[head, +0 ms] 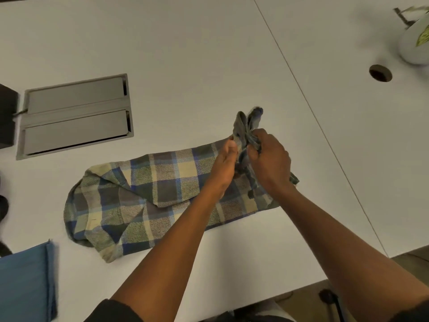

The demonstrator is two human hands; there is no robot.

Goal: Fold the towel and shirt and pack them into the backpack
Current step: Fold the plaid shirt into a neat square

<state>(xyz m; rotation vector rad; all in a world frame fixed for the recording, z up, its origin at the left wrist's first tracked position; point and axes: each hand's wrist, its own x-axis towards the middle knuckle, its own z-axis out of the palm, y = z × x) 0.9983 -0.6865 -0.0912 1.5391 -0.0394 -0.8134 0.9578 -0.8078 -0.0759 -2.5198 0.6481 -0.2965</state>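
Shirt-folding step. Left hand (226, 159) and right hand (270, 159) both pinching bunched end of shirt (148, 196), rest stretching leftward. Next: fold over. Towel (25, 282) beyond left forearm.

Shirt (148, 196): lies lengthwise across the middle of the table (185, 54). Left hand (224, 166) and right hand (270, 163): side by side at the shirt's right end, both gripping bunched cloth raised off the table. Cable hatch (75, 116): set in the table, behind the shirt to the left. Towel (25, 284): near left corner. Cable hole (380, 73) and pot (415, 40): far right.
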